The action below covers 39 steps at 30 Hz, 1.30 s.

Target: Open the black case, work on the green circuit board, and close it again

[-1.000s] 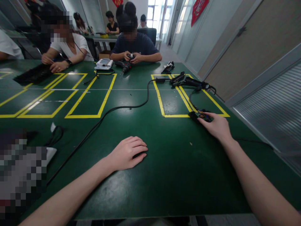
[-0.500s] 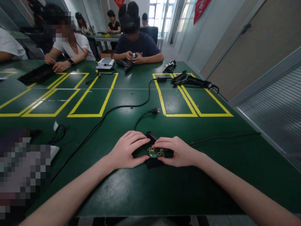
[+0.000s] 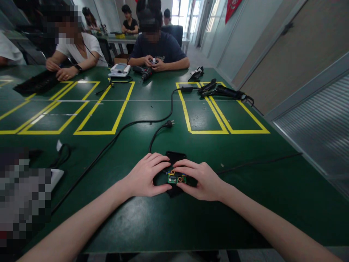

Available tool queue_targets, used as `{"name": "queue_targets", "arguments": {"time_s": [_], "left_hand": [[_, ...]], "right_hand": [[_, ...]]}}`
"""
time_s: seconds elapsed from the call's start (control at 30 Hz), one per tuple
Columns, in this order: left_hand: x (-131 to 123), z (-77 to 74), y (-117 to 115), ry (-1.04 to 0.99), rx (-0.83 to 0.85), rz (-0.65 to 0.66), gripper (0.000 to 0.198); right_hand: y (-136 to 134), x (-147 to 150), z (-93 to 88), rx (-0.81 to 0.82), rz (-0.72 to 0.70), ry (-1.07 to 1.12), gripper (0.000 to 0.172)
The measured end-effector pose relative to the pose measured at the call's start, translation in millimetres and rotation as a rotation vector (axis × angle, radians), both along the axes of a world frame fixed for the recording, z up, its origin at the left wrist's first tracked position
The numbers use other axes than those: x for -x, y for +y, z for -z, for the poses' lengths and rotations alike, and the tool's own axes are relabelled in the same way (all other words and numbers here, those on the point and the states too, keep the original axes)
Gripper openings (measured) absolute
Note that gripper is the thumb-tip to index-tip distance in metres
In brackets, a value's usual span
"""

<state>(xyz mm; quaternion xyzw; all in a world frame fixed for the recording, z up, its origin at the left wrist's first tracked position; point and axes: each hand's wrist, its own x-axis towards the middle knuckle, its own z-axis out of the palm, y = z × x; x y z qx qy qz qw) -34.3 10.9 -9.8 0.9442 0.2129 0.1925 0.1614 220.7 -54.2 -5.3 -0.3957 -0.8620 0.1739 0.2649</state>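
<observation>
Plainly, left fingers (image 3: 160, 166) hold casing (image 3: 176, 156), right fingers (image 3: 188, 163) grip circuit board (image 3: 174, 179); shirt lettering (image 3: 160, 58) blurs.

The board (image 3: 172, 180) is green, with copper-orange coils (image 3: 180, 179) and thin yellow and blue wires (image 3: 171, 174); the case (image 3: 176, 156) under it is plain black. Black too are the plug (image 3: 169, 124) and the long cord (image 3: 131, 125). The tabletop (image 3: 199, 222) is deep green, patterned with rectangles of bright yellow tape (image 3: 94, 133). Across it, the drill (image 3: 147, 74) is black with red touches, one shirt (image 3: 170, 47) navy with pale print. The banner (image 3: 231, 10) is red, the blinds (image 3: 321, 116) striped grey.
</observation>
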Motion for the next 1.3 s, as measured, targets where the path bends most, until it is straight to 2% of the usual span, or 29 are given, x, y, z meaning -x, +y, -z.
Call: {"name": "queue_targets", "arguments": {"time_s": [0.13, 0.33, 0.47, 0.57, 0.83, 1.03, 1.2, 1.3], "left_hand": [[0, -0.3, 0, 0.0, 0.007, 0.016, 0.055], [2, 0.3, 0, -0.026, 0.016, 0.036, 0.058], [3, 1.1, 2, -0.032, 0.021, 0.043, 0.059], [4, 1.8, 3, -0.05, 0.023, 0.02, 0.054], [1, -1.5, 2, -0.063, 0.043, -0.01, 0.044], [0, 1.6, 1, -0.082, 0.039, -0.039, 0.037], [-3, 2.3, -1, -0.102, 0.027, -0.06, 0.025], [-4, 1.4, -2, -0.096, 0.034, -0.072, 0.023]], "right_hand": [[2, 2, 6.5, -0.037, 0.07, -0.016, 0.032], [9, -1, 10.8, -0.09, 0.103, -0.019, 0.034], [12, -5, 7.0, -0.113, 0.091, -0.011, 0.028], [13, -7, 5.2, -0.114, 0.09, -0.027, 0.023], [15, -5, 12.1, -0.079, 0.124, -0.064, 0.024], [12, -6, 7.4, -0.037, 0.085, -0.049, 0.047], [12, -5, 5.2, -0.027, 0.118, -0.079, 0.032], [12, -3, 6.4, -0.029, 0.121, -0.09, 0.03]]}}
